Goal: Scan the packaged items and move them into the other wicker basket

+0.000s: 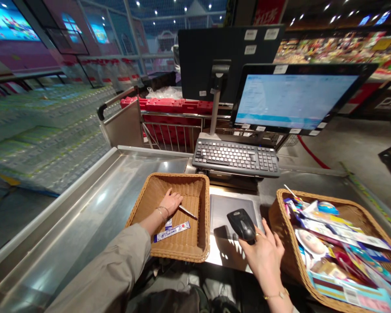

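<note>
My left hand [171,202] reaches down into a wicker basket [143,195], its fingers closed around one end of a slim white stick-like item [188,212]. What kind of item this is I cannot make out. Below the wrist lies a long blue-and-white packet [172,231], with a smaller blue-and-white piece [168,223] partly under the wrist. My right hand [263,248] grips the rear of a black barcode scanner [241,224] between thumb and fingers, over the counter. The other fingers are spread, near a second wicker basket [282,226].
The second basket holds many packaged goods [339,234]. Behind the scanner stand a keyboard [236,156] and a lit monitor [293,102] on a pole, with another screen's dark back [228,56]. A grey plate [221,204] is set in the metal counter [117,195]. Stacked bottles [45,126] stand left.
</note>
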{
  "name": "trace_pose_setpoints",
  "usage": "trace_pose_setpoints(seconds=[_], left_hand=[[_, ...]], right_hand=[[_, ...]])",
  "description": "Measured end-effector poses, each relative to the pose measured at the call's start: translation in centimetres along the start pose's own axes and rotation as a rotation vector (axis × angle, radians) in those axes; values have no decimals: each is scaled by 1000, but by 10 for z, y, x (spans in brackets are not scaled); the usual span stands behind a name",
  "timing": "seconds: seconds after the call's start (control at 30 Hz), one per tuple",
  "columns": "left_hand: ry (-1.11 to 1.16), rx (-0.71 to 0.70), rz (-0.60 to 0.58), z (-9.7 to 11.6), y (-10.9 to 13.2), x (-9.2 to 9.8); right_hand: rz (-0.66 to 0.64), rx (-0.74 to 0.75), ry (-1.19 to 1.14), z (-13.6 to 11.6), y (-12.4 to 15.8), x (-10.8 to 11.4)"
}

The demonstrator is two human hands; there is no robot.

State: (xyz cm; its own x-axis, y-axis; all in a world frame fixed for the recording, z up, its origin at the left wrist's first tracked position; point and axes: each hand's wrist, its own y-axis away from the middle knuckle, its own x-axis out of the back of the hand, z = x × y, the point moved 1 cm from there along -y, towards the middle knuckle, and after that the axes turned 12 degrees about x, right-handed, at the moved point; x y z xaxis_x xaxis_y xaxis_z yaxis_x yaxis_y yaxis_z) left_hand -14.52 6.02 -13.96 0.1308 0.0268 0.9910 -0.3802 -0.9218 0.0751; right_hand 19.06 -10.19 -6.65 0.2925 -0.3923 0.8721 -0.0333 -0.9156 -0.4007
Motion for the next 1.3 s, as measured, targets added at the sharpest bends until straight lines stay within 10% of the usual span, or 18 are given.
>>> trace_pose_setpoints(seconds=[0.4,1.3], left_hand=[[66,-28,-90,-20,15,-8],[-46,-177,-19,8,19,-8]], right_hand=[[-14,-30,-24,-1,2,1],[8,-32,-22,5,11,8]])
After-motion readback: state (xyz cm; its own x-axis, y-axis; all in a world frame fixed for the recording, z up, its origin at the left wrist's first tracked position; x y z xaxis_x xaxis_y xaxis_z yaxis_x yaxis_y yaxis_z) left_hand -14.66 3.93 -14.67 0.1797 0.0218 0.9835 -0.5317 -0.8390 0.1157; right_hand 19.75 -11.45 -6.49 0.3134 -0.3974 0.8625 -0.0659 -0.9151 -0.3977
